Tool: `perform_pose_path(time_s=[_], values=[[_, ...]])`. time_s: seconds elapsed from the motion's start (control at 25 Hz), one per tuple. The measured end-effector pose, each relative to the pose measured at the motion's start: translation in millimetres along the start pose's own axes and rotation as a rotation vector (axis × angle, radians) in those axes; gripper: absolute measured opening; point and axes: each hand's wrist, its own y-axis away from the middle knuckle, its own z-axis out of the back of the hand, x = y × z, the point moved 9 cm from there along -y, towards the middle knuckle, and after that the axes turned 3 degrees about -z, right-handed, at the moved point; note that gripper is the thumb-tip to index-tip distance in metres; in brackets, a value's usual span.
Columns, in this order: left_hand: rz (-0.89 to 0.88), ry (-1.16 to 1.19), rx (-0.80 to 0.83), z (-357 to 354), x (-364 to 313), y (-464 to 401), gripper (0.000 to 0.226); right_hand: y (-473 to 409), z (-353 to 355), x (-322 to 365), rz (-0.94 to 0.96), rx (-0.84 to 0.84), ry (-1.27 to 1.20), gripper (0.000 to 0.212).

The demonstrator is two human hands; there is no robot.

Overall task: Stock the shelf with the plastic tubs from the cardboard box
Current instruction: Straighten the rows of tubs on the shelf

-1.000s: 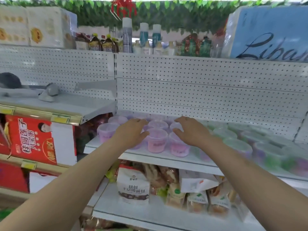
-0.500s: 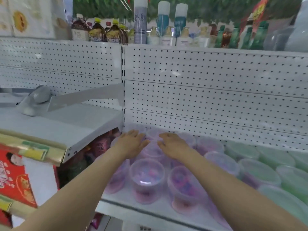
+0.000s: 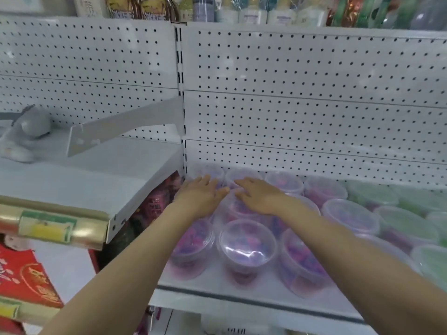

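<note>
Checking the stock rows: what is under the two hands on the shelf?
Both hands, left hand and right hand, lie flat on clear-lidded pink tubs on the white shelf. The tub lids directly beneath the palms are covered.

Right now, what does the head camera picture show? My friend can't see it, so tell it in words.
Two bare hands, left hand and right hand, lie flat with straight fingers on clear plastic tubs of pink and purple bits at the back of a white shelf. Green-filled tubs stand to the right, before a white pegboard wall.

White pegboard back panel (image 3: 302,76) behind white metal shelving.
</note>
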Motion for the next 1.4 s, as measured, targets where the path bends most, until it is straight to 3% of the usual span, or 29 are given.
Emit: perform_pose_path(time_s=[0.12, 0.32, 0.56, 0.8, 1.12, 1.28, 1.4], values=[[-0.02, -0.053, -0.033, -4.3, -3.6, 37.0, 0.056, 33.4, -2.8, 22.3, -0.006, -0.072, 0.058, 0.041], [-0.054, 0.06, -0.01, -11.7, 12.2, 38.6, 0.075, 62.9, -1.1, 56.1, -0.045, -0.076, 0.003, 0.043], [-0.318, 0.22, -0.231, 5.4, 5.5, 114.2, 0.047, 141.1, -3.0, 62.8, 0.0, -0.164, -0.055, 0.043], [-0.251, -0.069, -0.331, -10.2, 6.0, 156.6, 0.059, 174.4, -19.4, 61.1, -0.1, -0.337, 0.093, 0.05], [-0.319, -0.008, -0.273, -17.4, 13.1, 150.7, 0.052, 174.9, -29.8, 70.6, -0.083, -0.331, 0.068, 0.046], [-0.313, 0.034, -0.328, -11.2, 10.9, 155.7, 0.047, 174.7, -36.3, 65.3, -0.1, -0.341, 0.063, 0.073], [-0.286, 0.066, -0.35, -5.4, 8.7, 154.6, 0.045, 174.0, -38.7, 65.2, -0.074, -0.376, 0.056, 0.075]])
